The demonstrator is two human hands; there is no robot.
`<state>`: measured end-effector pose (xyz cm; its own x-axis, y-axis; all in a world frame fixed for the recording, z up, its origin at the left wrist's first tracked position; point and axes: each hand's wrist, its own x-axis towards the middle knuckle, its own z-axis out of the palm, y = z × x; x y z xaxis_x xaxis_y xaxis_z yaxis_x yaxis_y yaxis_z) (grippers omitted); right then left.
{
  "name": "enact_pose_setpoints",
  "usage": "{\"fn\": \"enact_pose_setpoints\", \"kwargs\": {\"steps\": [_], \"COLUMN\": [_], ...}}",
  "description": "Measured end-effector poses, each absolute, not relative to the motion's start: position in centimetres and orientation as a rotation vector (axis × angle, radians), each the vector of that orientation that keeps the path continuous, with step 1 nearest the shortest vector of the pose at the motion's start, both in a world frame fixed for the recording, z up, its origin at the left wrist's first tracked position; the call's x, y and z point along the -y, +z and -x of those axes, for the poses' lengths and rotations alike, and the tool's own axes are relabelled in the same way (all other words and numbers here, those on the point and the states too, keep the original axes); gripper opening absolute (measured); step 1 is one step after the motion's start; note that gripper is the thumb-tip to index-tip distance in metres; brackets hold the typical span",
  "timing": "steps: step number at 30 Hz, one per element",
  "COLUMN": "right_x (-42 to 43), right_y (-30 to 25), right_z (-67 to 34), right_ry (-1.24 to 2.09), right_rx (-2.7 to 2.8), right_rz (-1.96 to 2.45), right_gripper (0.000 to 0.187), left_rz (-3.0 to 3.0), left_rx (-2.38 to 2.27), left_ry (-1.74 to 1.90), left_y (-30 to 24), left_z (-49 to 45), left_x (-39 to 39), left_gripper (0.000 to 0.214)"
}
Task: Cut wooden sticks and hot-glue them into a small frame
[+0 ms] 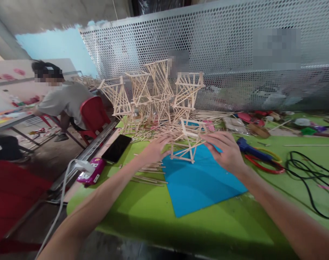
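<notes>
A small open frame of thin wooden sticks [191,151] stands on a blue sheet [207,187] between my hands. My left hand [156,148] is closed at the frame's left side, its fingertips partly hidden among the sticks. On the other side, my right hand [225,150] has its fingers closed on the frame's upper right part. Loose wooden sticks [150,178] lie under and beside my left wrist. A heap of more sticks [159,131] lies just behind the frame.
Several taller stick towers [160,90] stand behind, before a perforated metal panel [221,43]. A blue-handled tool [253,148], scissors [264,164] and a black cord [310,180] lie right. Left are a phone [117,148] and purple power strip [95,171]. A seated person [64,97] works beyond.
</notes>
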<state>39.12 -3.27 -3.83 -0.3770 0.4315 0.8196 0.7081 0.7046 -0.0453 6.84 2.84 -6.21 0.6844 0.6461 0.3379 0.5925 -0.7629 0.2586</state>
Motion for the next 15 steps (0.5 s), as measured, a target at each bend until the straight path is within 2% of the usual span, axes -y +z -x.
{"fn": "enact_pose_setpoints", "kwargs": {"steps": [3, 8, 15], "right_x": [3.2, 3.73, 3.99], "right_y": [-3.99, -4.18, -3.77], "right_z": [-39.1, -38.36, -38.49], "right_ry": [-0.353, -0.262, -0.267], "right_rx": [1.969, 1.933, 1.991], "right_rz": [0.892, 0.899, 0.89], "right_gripper": [0.044, 0.039, 0.037], "left_rz": [-2.866, -2.819, -2.869], "left_rx": [-1.012, -1.224, -1.052], "left_ry": [0.56, 0.608, 0.625], "left_y": [-6.74, -6.38, -5.85], "left_z": [-6.77, -6.91, -7.24], "left_x": [-3.01, -2.77, -2.24], "left_gripper": [0.052, 0.046, 0.041]}}
